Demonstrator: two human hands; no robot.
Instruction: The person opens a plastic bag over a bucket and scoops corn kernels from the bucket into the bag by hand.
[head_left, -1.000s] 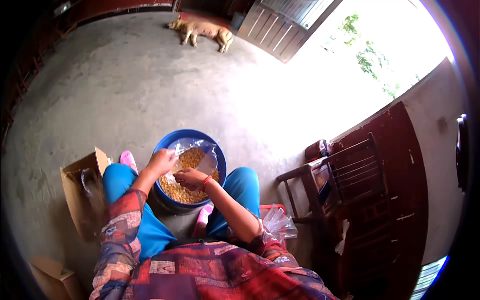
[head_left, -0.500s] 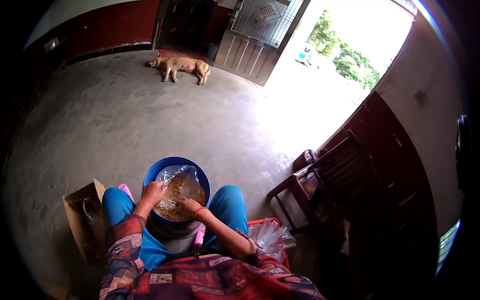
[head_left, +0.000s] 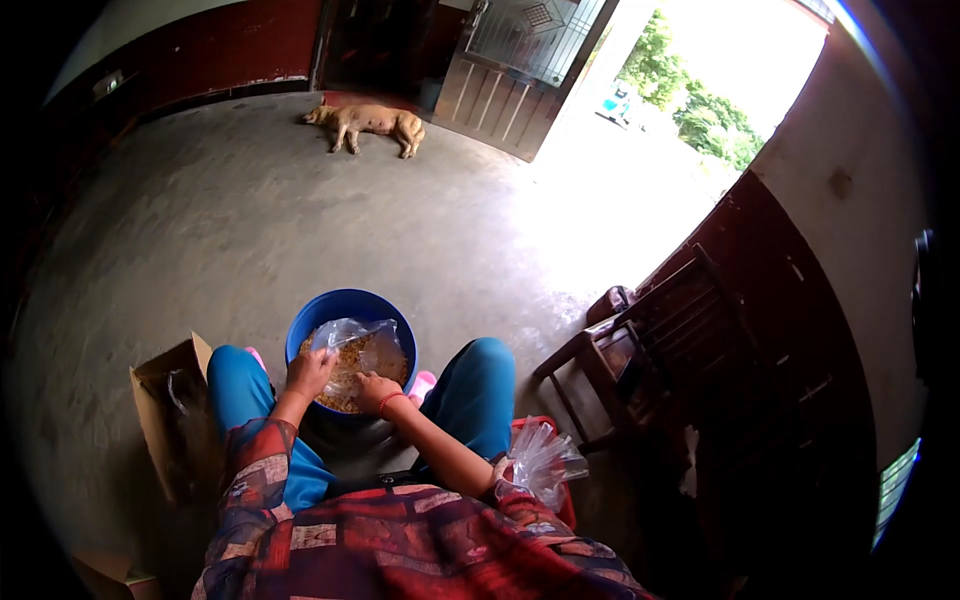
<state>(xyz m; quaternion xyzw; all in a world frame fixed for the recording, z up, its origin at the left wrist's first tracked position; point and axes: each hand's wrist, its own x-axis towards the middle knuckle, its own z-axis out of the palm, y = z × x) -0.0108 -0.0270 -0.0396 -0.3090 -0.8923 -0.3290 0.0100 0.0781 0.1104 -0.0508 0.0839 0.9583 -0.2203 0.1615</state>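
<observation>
A concrete floor (head_left: pixel 250 220) surrounds the work area, with a dog lying on its side well beyond the grip. The left hand (head_left: pixel 311 370) appears closed on the edge of a clear plastic bag (head_left: pixel 382 352), which lies over yellowish kernels (head_left: pixel 350 366) inside a blue bucket (head_left: pixel 352 299), directly beyond both hands. The right hand (head_left: pixel 377 390) is at the bag's near side; its grip cannot be told. Step in hand, as judged: bag handling. The next move calls for a secure hold on the bag's mouth.

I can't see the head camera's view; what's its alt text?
Left hand and right hand handling a clear bag over yellow grains in a blue bucket. Beyond, a dog lies on the floor near an open door.
</observation>
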